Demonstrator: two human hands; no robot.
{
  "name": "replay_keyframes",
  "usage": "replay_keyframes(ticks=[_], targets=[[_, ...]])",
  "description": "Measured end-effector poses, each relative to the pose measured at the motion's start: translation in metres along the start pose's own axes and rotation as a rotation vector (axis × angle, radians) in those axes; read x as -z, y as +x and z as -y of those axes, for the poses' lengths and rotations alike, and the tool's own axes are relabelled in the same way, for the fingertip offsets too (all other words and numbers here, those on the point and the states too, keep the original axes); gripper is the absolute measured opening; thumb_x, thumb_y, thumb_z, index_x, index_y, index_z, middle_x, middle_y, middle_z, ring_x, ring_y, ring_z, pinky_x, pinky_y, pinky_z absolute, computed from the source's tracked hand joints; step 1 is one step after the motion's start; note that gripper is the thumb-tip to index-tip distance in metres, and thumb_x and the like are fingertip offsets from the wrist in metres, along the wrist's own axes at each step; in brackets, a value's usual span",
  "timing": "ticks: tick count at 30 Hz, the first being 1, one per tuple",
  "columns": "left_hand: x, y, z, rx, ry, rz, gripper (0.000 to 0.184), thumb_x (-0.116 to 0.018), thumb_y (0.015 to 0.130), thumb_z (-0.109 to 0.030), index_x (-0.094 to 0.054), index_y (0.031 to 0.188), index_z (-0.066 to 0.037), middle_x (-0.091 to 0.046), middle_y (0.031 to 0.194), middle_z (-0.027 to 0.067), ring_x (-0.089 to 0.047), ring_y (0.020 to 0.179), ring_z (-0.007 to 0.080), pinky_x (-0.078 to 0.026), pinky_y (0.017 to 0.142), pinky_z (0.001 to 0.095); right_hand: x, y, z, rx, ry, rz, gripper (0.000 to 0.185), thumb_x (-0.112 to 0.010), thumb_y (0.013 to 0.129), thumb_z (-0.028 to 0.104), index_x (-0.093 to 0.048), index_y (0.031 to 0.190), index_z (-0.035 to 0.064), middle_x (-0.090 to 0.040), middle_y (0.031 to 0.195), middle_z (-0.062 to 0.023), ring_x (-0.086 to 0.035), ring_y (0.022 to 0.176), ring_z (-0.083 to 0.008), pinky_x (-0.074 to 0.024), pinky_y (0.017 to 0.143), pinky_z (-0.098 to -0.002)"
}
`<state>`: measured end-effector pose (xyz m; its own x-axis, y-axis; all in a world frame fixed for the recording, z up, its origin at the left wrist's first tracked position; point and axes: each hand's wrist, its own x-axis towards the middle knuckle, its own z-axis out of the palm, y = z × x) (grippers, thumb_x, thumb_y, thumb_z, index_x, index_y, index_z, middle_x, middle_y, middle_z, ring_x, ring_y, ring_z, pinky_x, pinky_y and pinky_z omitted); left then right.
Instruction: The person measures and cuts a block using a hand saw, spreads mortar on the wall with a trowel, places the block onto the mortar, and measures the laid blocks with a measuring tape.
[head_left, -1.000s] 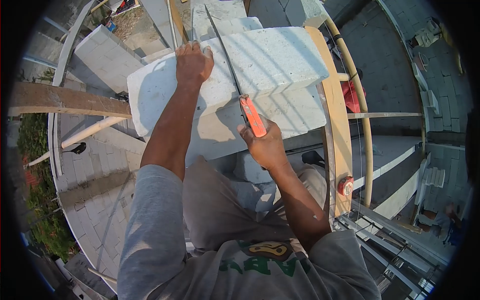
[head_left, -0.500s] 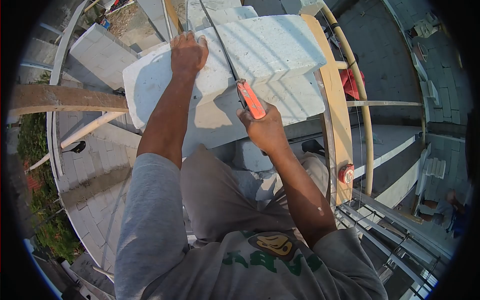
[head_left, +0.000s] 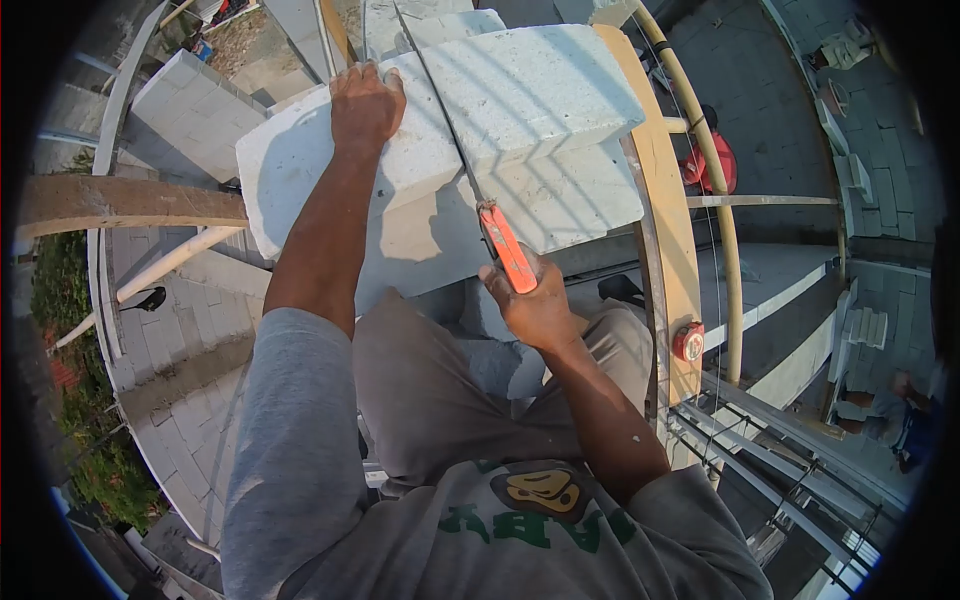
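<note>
A white aerated concrete block point(head_left: 540, 85) lies across another white block point(head_left: 590, 200) in front of me. My left hand point(head_left: 367, 105) presses on its top, left of the saw, with the fingers bent over the far edge. In my right hand point(head_left: 537, 305) is the orange handle of a hand saw point(head_left: 447, 115). The saw's dark blade runs away from me across the upper block, touching it near the middle. How deep the blade sits in the block I cannot tell.
A wooden plank point(head_left: 660, 190) and a bamboo pole point(head_left: 715, 170) stand to the right. A red tape measure point(head_left: 689, 341) rests on the plank. Steel bars point(head_left: 790, 500) lie at lower right. A brown beam point(head_left: 130, 203) comes in from the left. Another person point(head_left: 900, 410) is far right.
My right hand has pulled the saw back toward my body, so its handle is now clear of the upper block's near edge. My left hand stays on the block.
</note>
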<state>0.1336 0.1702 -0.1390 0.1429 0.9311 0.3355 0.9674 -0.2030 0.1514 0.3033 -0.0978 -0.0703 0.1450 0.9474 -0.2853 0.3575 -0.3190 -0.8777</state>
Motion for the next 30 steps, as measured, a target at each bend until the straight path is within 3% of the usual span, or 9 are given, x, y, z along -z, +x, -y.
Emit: replay_keyframes(ticks=[4,7,12,14,16,19,20,23,30], targets=[[0.0,-0.005,0.003,0.055,-0.017,-0.004,0.052,-0.043,0.095,-0.038,-0.054,0.124,0.003,-0.056,0.123,0.0226,-0.049,0.119,0.0351,-0.031,0.107,0.0416,0.013,-0.093,-0.044,0.031,0.033,-0.015,0.016,-0.064,0.085,0.013,-0.058,0.09,-0.0006,-0.061,0.073,-0.0099,-0.057,0.064,-0.0231,-0.0476,0.066,-0.0352],[-0.008,0.001,0.003,0.065,-0.023,-0.035,0.052,-0.042,0.095,-0.038,-0.054,0.125,0.003,-0.055,0.124,0.0226,-0.048,0.12,0.0347,-0.03,0.108,0.0415,0.01,-0.023,-0.019,-0.102,0.077,0.061,0.017,-0.065,0.085,0.014,-0.058,0.086,-0.0015,-0.062,0.071,-0.009,-0.054,0.06,-0.0219,-0.0469,0.062,-0.0363],[-0.002,-0.003,0.002,0.042,-0.021,0.016,0.051,-0.04,0.095,-0.038,-0.054,0.125,0.002,-0.053,0.128,0.0212,-0.046,0.124,0.0325,-0.026,0.11,0.0411,-0.007,0.025,0.004,0.059,0.022,0.015,0.024,-0.068,0.085,0.019,-0.058,0.087,-0.0027,-0.054,0.068,-0.006,-0.048,0.061,-0.0134,-0.0441,0.062,-0.0296],[-0.001,0.003,0.003,0.046,-0.039,0.003,0.051,-0.04,0.095,-0.038,-0.054,0.125,0.002,-0.053,0.128,0.0214,-0.046,0.124,0.0329,-0.026,0.11,0.0412,-0.001,-0.04,-0.012,-0.114,0.053,0.017,0.019,-0.065,0.084,0.011,-0.058,0.095,-0.0014,-0.061,0.07,-0.0111,-0.058,0.063,-0.0194,-0.0483,0.065,-0.0322],[0.0,0.0,0.001,0.078,-0.056,0.036,0.051,-0.04,0.095,-0.038,-0.054,0.125,0.002,-0.053,0.129,0.0219,-0.045,0.124,0.0336,-0.026,0.11,0.0414,0.008,-0.099,-0.039,0.061,0.021,-0.037,0.023,-0.065,0.085,0.011,-0.057,0.102,-0.001,-0.059,0.069,-0.0091,-0.06,0.068,-0.0176,-0.0489,0.069,-0.0305],[-0.009,-0.002,-0.001,0.109,-0.04,-0.047,0.052,-0.04,0.095,-0.039,-0.053,0.125,0.002,-0.052,0.128,0.0226,-0.044,0.125,0.0328,-0.026,0.11,0.0413,0.009,-0.07,-0.048,0.124,-0.087,0.006,0.021,-0.063,0.086,0.011,-0.058,0.102,-0.002,-0.058,0.069,-0.0078,-0.057,0.067,-0.0146,-0.0478,0.067,-0.0305],[-0.008,-0.001,-0.001,0.098,-0.035,-0.04,0.052,-0.041,0.095,-0.038,-0.053,0.125,0.003,-0.053,0.127,0.0227,-0.045,0.124,0.0328,-0.027,0.11,0.0413,0.011,-0.025,-0.019,-0.148,0.065,0.064,0.02,-0.064,0.087,0.014,-0.058,0.095,-0.0026,-0.056,0.067,-0.0094,-0.052,0.063,-0.016,-0.0464,0.064,-0.0319],[-0.006,-0.004,0.003,0.038,-0.005,-0.052,0.05,-0.044,0.094,-0.037,-0.056,0.122,0.003,-0.056,0.123,0.0227,-0.048,0.121,0.0331,-0.029,0.108,0.0415,0.006,0.035,0.034,-0.039,0.002,0.068,0.02,-0.065,0.086,0.014,-0.056,0.086,-0.0039,-0.052,0.063,-0.0095,-0.048,0.06,-0.0167,-0.0442,0.061,-0.0306],[-0.011,-0.007,0.012,-0.014,0.018,-0.081,0.049,-0.045,0.095,-0.036,-0.056,0.122,0.004,-0.059,0.116,0.022,-0.052,0.113,0.0342,-0.035,0.103,0.0423,-0.001,-0.09,-0.058,0.085,0.147,-0.062,0.018,-0.067,0.085,0.012,-0.058,0.09,-0.003,-0.055,0.066,-0.0108,-0.051,0.061,-0.0158,-0.0457,0.061,-0.0319]])
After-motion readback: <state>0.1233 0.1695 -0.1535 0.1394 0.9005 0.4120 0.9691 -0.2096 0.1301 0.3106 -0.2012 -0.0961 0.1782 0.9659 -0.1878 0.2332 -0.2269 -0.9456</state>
